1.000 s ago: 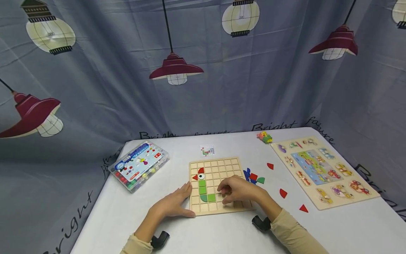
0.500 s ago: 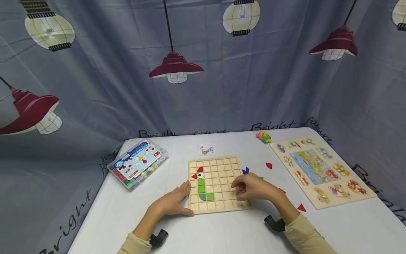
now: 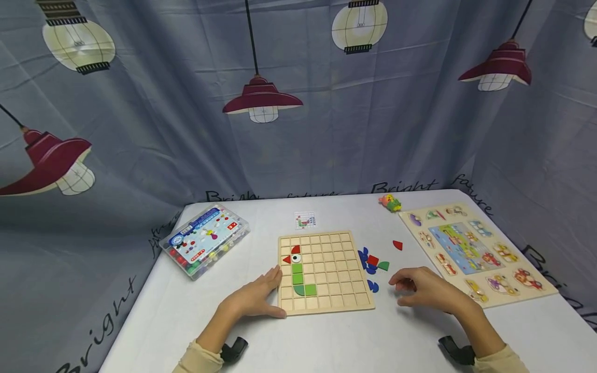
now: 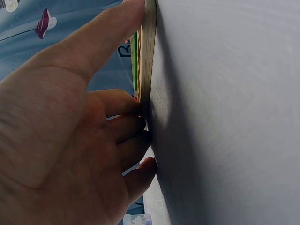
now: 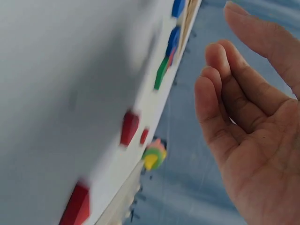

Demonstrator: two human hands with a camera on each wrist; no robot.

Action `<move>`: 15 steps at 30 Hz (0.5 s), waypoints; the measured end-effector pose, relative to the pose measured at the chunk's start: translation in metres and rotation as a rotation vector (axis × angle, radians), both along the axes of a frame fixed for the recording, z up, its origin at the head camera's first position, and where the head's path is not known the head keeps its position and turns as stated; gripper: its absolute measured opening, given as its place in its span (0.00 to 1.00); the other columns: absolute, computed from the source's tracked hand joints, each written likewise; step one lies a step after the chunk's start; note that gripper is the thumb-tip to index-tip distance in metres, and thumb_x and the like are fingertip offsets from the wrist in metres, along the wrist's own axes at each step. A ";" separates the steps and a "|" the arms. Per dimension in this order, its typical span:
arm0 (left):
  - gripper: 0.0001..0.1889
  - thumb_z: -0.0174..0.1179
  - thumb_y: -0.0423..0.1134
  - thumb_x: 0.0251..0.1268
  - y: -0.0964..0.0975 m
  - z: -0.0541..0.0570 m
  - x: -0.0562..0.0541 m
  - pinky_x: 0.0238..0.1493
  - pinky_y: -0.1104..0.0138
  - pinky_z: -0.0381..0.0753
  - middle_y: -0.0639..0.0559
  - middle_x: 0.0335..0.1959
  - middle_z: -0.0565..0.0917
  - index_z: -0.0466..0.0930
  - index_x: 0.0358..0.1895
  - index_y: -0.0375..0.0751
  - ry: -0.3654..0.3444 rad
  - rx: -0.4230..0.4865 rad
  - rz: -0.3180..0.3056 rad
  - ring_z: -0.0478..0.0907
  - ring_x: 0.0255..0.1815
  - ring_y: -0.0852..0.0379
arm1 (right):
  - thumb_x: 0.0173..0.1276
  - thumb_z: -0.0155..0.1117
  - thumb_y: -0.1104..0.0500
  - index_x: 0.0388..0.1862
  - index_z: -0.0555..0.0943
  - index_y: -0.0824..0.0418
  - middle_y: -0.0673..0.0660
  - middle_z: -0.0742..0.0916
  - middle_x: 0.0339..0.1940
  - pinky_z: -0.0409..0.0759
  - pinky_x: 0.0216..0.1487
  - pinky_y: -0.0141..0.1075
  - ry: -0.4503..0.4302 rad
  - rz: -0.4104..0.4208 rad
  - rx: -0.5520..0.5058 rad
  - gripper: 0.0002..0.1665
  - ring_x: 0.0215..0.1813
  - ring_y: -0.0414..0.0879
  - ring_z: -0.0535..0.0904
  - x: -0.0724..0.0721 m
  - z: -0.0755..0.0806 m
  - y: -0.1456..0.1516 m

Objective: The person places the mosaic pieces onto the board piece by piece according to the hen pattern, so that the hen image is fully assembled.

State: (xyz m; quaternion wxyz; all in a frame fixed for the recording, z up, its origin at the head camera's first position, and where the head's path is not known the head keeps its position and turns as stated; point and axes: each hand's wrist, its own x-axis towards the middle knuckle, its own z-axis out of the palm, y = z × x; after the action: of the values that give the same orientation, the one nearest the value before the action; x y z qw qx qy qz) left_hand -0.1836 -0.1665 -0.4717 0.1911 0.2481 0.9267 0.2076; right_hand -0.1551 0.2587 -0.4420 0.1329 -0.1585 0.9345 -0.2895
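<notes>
A wooden grid board point(image 3: 326, 269) lies on the table, holding red pieces, a round eye piece point(image 3: 296, 258), green squares point(image 3: 297, 278) and a green quarter-round piece point(image 3: 299, 290) along its left side. My left hand point(image 3: 256, 294) rests at its left edge and near corner; the left wrist view shows the thumb point(image 4: 112, 37) against the board's side. Over the table to the right, my right hand point(image 3: 426, 287) hovers with fingers loosely bent and nothing between them. It covers red pieces in the head view; the right wrist view shows a red piece point(image 5: 130, 127) beside it.
Blue pieces point(image 3: 371, 286), a red square point(image 3: 372, 260) and a green piece point(image 3: 383, 265) lie right of the board. Behind it is a small picture card point(image 3: 305, 220). A clear case point(image 3: 205, 241) stands left, a picture puzzle point(image 3: 478, 254) right, a small toy point(image 3: 389, 202) at the back.
My right hand has moved right, from over the board to the table beyond its right edge, uncovering the blue pieces. My left hand has stayed at the board's left edge.
</notes>
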 end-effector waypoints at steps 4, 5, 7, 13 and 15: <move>0.57 0.69 0.63 0.49 -0.001 0.002 0.001 0.75 0.43 0.58 0.41 0.80 0.50 0.52 0.76 0.36 0.002 -0.001 0.008 0.52 0.78 0.34 | 0.48 0.79 0.56 0.43 0.84 0.61 0.48 0.84 0.34 0.78 0.35 0.27 -0.003 -0.017 0.003 0.23 0.35 0.37 0.73 0.005 0.000 0.013; 0.57 0.69 0.63 0.49 -0.002 0.002 0.002 0.75 0.43 0.58 0.41 0.80 0.50 0.52 0.76 0.36 0.001 -0.002 0.010 0.52 0.78 0.34 | 0.48 0.79 0.55 0.44 0.84 0.60 0.48 0.84 0.34 0.78 0.36 0.27 -0.004 -0.020 0.006 0.23 0.35 0.37 0.74 0.006 0.000 0.014; 0.56 0.69 0.63 0.49 -0.002 0.002 0.002 0.75 0.43 0.58 0.41 0.80 0.50 0.52 0.77 0.37 -0.002 -0.004 0.011 0.52 0.78 0.35 | 0.48 0.79 0.55 0.44 0.84 0.61 0.48 0.84 0.35 0.78 0.36 0.27 -0.008 -0.016 0.007 0.24 0.35 0.38 0.74 0.006 0.000 0.017; 0.56 0.68 0.64 0.50 -0.002 0.000 0.001 0.76 0.43 0.57 0.42 0.80 0.50 0.52 0.76 0.36 -0.004 0.000 0.004 0.51 0.79 0.37 | 0.47 0.80 0.53 0.43 0.84 0.58 0.47 0.85 0.36 0.78 0.37 0.27 -0.002 -0.037 0.039 0.24 0.35 0.35 0.73 0.010 -0.004 0.029; 0.56 0.68 0.65 0.50 -0.002 0.000 0.000 0.75 0.43 0.57 0.42 0.80 0.49 0.52 0.76 0.37 0.000 -0.001 -0.001 0.50 0.79 0.37 | 0.47 0.80 0.54 0.42 0.84 0.58 0.47 0.85 0.36 0.78 0.36 0.28 0.018 -0.038 0.046 0.23 0.35 0.34 0.72 0.014 -0.006 0.037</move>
State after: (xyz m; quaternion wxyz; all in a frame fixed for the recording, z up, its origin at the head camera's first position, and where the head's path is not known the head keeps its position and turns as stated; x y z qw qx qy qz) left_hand -0.1835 -0.1686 -0.4722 0.1913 0.2483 0.9268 0.2069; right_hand -0.1414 0.2953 -0.4479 0.1229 -0.1402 0.9449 -0.2690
